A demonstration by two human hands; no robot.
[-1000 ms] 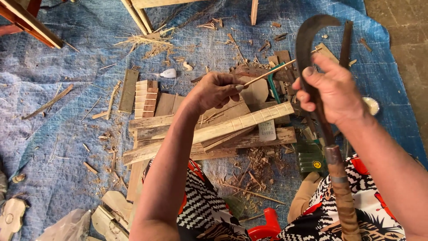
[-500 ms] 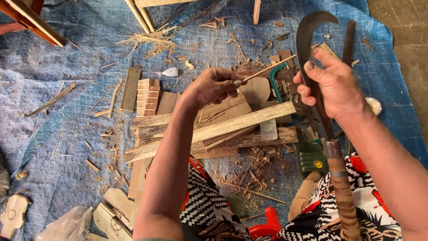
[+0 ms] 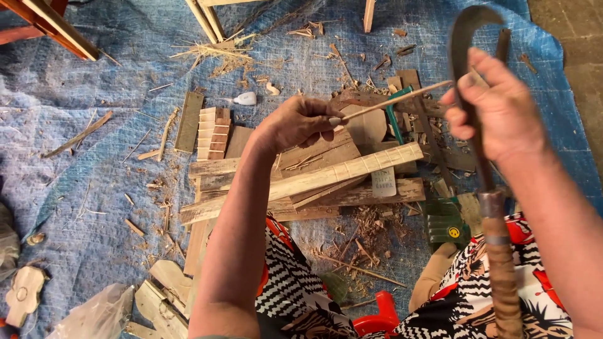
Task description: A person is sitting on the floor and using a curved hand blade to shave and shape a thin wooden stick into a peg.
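My left hand (image 3: 300,123) pinches one end of a thin wooden stick (image 3: 397,101), which points right towards my right hand. My right hand (image 3: 502,113) grips the dark blade of a curved hooked knife (image 3: 461,56), blade tip up, with its wrapped handle (image 3: 502,276) hanging down towards my lap. The stick's far tip meets the blade beside my right fingers. Below both hands lies a long pale wooden board (image 3: 301,182) with marked lines, on top of other planks.
A blue tarp (image 3: 94,188) covers the floor, strewn with chips, shavings and offcuts. A slatted wooden piece (image 3: 212,132), a round wooden disc (image 3: 367,125) and a green tool (image 3: 447,226) lie nearby. Cut wooden shapes (image 3: 25,292) sit at lower left. A red stool (image 3: 377,320) is beneath me.
Both hands have stayed close together; the view has shifted slightly, and the stick's tip now rests at the blade by my right fingers.
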